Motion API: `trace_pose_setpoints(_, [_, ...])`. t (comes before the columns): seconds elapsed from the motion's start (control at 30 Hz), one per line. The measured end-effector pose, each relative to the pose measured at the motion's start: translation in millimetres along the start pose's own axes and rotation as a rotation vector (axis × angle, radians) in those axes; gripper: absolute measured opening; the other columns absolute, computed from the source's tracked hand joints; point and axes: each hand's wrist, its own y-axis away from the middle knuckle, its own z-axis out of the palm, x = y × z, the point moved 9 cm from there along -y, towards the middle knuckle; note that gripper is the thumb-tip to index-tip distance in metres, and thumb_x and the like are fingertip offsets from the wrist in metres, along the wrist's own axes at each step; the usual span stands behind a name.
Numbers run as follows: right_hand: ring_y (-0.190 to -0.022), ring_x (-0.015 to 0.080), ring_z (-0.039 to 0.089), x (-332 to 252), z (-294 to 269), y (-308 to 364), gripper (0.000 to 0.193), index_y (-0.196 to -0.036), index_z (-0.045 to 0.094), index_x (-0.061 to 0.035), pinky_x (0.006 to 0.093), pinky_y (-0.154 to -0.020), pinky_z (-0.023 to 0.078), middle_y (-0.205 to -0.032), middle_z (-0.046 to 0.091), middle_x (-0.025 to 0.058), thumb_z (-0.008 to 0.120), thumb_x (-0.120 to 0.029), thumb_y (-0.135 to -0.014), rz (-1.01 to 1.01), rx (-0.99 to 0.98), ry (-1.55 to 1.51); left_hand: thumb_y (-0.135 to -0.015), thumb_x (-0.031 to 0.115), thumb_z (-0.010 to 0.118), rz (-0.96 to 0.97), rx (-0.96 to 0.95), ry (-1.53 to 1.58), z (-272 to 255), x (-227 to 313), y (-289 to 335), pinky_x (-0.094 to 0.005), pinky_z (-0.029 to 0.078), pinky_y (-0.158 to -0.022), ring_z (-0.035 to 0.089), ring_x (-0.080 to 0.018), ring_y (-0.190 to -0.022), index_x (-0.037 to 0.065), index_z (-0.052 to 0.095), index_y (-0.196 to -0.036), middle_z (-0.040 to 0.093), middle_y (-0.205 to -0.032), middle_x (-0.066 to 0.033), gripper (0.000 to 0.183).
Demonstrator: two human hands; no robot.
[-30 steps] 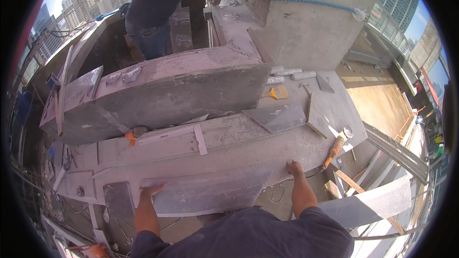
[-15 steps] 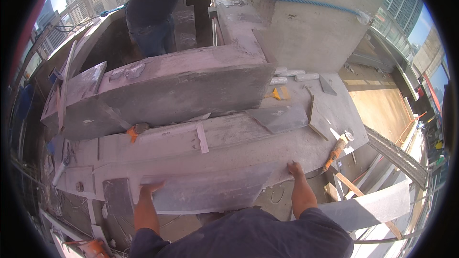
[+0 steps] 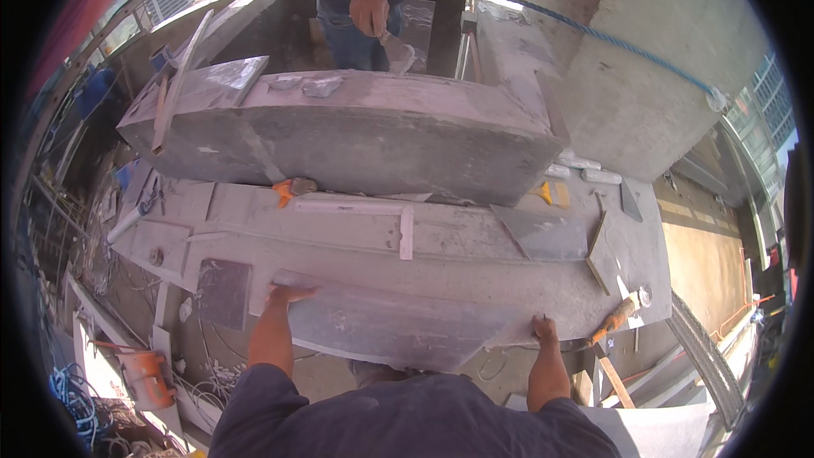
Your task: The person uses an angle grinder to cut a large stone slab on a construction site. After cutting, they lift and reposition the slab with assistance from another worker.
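Note:
A long grey stone slab with an angled right end lies tilted along the front edge of the work surface, close to my body. My left hand is at the slab's left end, its fingers laid over the upper edge. At the pointed right end, my right hand is closed with curled fingers, seemingly gripping the tip; the exact contact is partly hidden. Just left of the slab lies a dark square tile. Beyond it, a pale carpenter's square rests on the ledge.
An orange angle grinder lies at the right; another orange-handled tool is by the low concrete wall. A yellow brush and a grey slab lie behind. Across the wall, a co-worker's hand holds a scraper-like tool.
My view has shifted left and down. Both hands remain at the slab's ends, and the slab looks slightly more tilted. The co-worker's hand with the scraper-like tool has come into view over the wall.

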Motion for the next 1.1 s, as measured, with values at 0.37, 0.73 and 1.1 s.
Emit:
trace_pose_setpoints(0.37, [-0.092,0.0324,0.076,1,5,-6,0.056,-0.132,0.068,0.0135,0.0444,-0.065,0.064,-0.111,0.075,0.0203,0.069,-0.033,-0.100,0.027,-0.014,-0.019,-0.066,0.100,0.071,0.071,0.021,0.079,6,0,-29,-0.0525,0.004,-0.136,0.004,-0.0353,-0.170,0.007,0.023,-0.174,-0.002,-0.181,-0.0289,0.150])
trace_pose_setpoints(0.73, [-0.095,0.0315,0.076,13,-13,-5,0.057,-0.131,0.067,0.0158,0.0426,-0.065,0.065,-0.114,0.075,0.0220,0.069,-0.032,-0.099,0.050,0.009,0.053,-0.066,0.106,0.062,0.175,-0.104,-0.109,18,29,-40,-0.0595,0.002,-0.135,-0.003,-0.0419,-0.169,0.015,0.028,-0.174,0.001,-0.182,-0.0258,0.145])
trace_pose_setpoints(1.1, [-0.095,0.0311,0.076,24,-5,-28,0.057,-0.131,0.068,0.0143,0.0431,-0.067,0.065,-0.113,0.075,0.0205,0.069,-0.033,-0.099,0.024,0.019,0.069,-0.073,0.105,0.056,0.313,-0.083,-0.154,17,33,-48,-0.0543,-0.014,-0.134,-0.002,-0.0350,-0.171,0.012,0.036,-0.171,0.020,-0.180,-0.0242,0.137])
